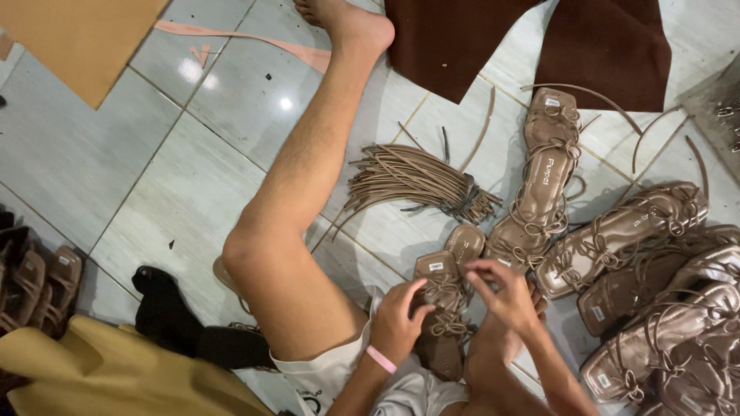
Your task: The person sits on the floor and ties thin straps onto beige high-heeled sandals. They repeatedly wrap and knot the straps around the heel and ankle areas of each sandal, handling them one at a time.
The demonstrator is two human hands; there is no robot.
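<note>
A tan strappy sandal (pixel 438 281) lies on my lap near the bottom middle of the head view. My left hand (pixel 398 321), with a pink band at the wrist, rests on its left side and fingers the thin laces. My right hand (pixel 506 295) pinches a lace strand just right of the sandal's knot. A second sandal sole (pixel 465 243) lies under it.
A bundle of brown cords (pixel 416 182) lies on the tiled floor beyond. Several finished sandals (pixel 640 285) pile at right, one (pixel 545 166) lying lengthwise. Dark brown sheets (pixel 601 46) sit at top, tan sheet (pixel 77 38) top left. My bare leg (pixel 301 200) stretches across the floor.
</note>
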